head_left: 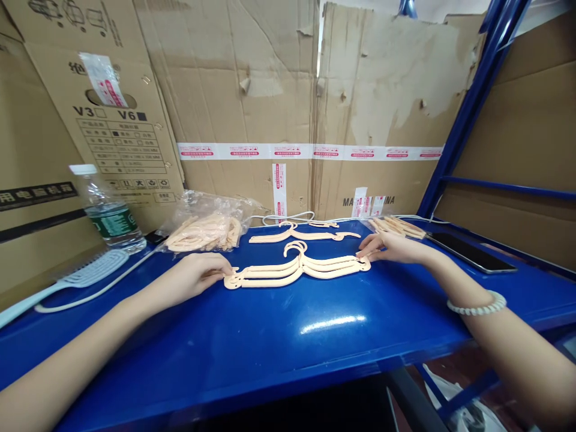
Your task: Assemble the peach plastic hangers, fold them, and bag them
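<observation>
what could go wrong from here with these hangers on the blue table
The front hangers lie close to the rear hanger, so pushing them back might tangle the two.

The phone lies just beyond the right forearm, which could bump it on a wide swing.

The white cable runs near the left forearm and might snag it.

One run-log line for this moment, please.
left hand: touching left end of near hanger | right hand: touching its right end | behind: far hanger on blue table
</observation>
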{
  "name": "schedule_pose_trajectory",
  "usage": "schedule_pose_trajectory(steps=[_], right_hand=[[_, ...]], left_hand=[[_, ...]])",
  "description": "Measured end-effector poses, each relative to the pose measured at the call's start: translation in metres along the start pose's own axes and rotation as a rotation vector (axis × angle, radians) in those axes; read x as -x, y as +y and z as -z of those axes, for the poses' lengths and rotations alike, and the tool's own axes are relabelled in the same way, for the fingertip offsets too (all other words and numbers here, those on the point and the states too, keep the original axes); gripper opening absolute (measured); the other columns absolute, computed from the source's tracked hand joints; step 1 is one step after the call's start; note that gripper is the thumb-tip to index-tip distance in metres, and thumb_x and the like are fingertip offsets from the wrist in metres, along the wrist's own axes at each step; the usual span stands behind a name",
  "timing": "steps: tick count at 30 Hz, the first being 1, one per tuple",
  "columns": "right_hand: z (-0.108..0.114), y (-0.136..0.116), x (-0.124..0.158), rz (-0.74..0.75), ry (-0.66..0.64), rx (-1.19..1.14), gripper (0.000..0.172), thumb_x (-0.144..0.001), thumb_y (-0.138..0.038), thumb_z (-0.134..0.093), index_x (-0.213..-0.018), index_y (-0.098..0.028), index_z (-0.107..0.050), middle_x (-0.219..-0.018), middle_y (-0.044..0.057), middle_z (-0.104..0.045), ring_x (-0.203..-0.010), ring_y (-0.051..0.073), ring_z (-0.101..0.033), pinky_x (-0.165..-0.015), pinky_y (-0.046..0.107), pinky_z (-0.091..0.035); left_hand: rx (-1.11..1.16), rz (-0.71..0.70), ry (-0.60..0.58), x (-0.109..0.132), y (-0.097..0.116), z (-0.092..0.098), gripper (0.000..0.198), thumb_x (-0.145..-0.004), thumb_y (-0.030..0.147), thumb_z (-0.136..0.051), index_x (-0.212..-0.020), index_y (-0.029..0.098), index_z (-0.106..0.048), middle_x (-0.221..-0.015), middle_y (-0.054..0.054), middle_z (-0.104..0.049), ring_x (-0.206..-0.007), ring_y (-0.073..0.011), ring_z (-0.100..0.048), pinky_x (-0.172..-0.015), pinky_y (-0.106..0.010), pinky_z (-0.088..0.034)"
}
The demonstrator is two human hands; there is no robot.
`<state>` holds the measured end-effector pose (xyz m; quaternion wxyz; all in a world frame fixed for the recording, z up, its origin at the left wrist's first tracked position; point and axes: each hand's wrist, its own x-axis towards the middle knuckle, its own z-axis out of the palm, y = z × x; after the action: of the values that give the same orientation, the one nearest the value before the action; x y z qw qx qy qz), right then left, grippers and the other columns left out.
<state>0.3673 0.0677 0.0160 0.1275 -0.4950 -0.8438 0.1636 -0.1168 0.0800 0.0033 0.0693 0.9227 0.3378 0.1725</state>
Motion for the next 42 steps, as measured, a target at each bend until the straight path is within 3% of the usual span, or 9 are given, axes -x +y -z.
schedule_pose_trajectory(steps=[11,22,35,42], right_hand=[[0.011,0.005,0.007,0.021,0.080,0.115,0.031,-0.075,-0.050,-0.066,-0.084,-0.023,-0.079,-0.097,0.008,-0.071,-0.090,0.025,-0.063,-0.079,0.039,-0.049],[0.006,0.002,0.005,-0.005,0.052,0.121,0.033,-0.077,-0.040,-0.065,-0.102,-0.021,-0.075,-0.104,0.009,-0.070,-0.094,0.025,-0.062,-0.079,0.038,-0.050],[0.000,0.013,-0.009,0.012,0.122,0.120,0.028,-0.082,-0.039,-0.057,-0.089,-0.020,-0.076,-0.096,0.008,-0.074,-0.091,0.026,-0.066,-0.076,0.035,-0.050],[-0.004,0.016,-0.012,-0.019,0.202,0.207,0.023,-0.082,-0.029,-0.058,-0.090,-0.021,-0.078,-0.094,0.009,-0.074,-0.089,0.025,-0.065,-0.079,0.035,-0.050]], left_hand=[[-0.080,-0.028,0.042,0.000,0.002,-0.005,0.027,-0.094,0.032,-0.044,-0.096,0.022,-0.069,-0.101,-0.005,-0.069,-0.084,-0.0181,-0.064,-0.078,-0.027,-0.051],[-0.092,-0.038,0.037,0.000,0.000,-0.005,0.027,-0.095,0.031,-0.043,-0.097,0.021,-0.068,-0.103,-0.006,-0.069,-0.089,-0.0186,-0.064,-0.080,-0.028,-0.051],[-0.105,-0.030,0.077,0.000,0.000,-0.005,0.025,-0.094,0.029,-0.044,-0.094,0.022,-0.067,-0.098,-0.004,-0.070,-0.085,-0.0175,-0.065,-0.076,-0.025,-0.051],[-0.093,-0.042,0.096,0.000,-0.009,-0.007,0.025,-0.094,0.032,-0.044,-0.093,0.022,-0.067,-0.097,-0.004,-0.070,-0.087,-0.0182,-0.066,-0.076,-0.025,-0.051]])
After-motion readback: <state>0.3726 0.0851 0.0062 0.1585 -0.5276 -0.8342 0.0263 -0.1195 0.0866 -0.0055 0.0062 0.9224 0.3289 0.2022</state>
